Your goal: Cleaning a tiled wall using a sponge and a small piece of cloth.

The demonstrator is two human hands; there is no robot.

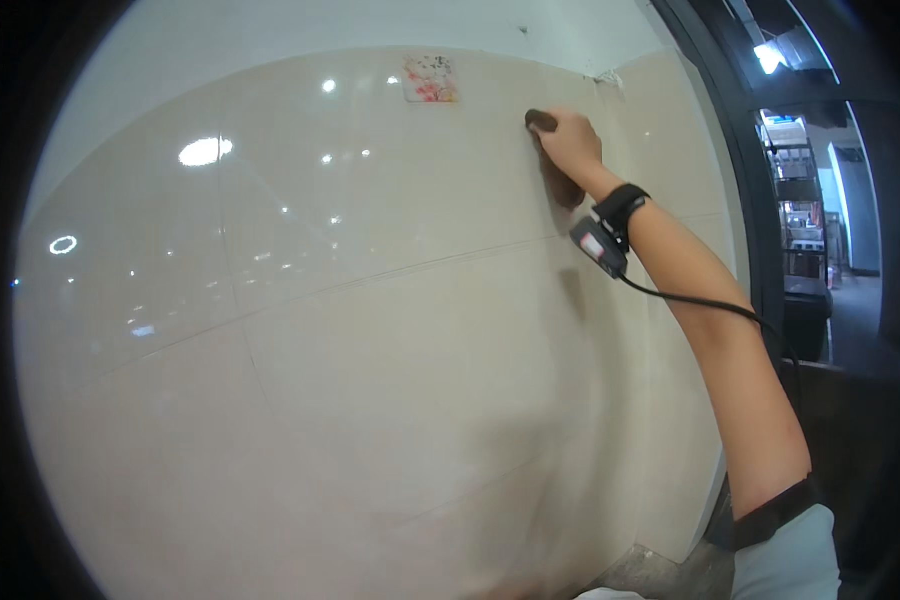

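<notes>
My right hand [572,142] is raised against the glossy beige tiled wall [390,337], its fingers closed on a dark brown cloth [562,184]. Part of the cloth sticks out beyond the fingers, and the rest hangs down below the hand against the tiles. A black strap with a small box-shaped device [604,238] sits on the right wrist, and a black cable runs from it along the forearm. My left hand is out of view. A square picture sticker with red blossoms [430,79] is on the wall to the left of the right hand.
White plaster [285,26] lies above the tiles. Just right of my hand the wall has a corner with chipped plaster at its top. A dark door frame [735,150] stands at the right; through it shelves with goods [799,202] show. Grey floor [645,574] shows at the bottom.
</notes>
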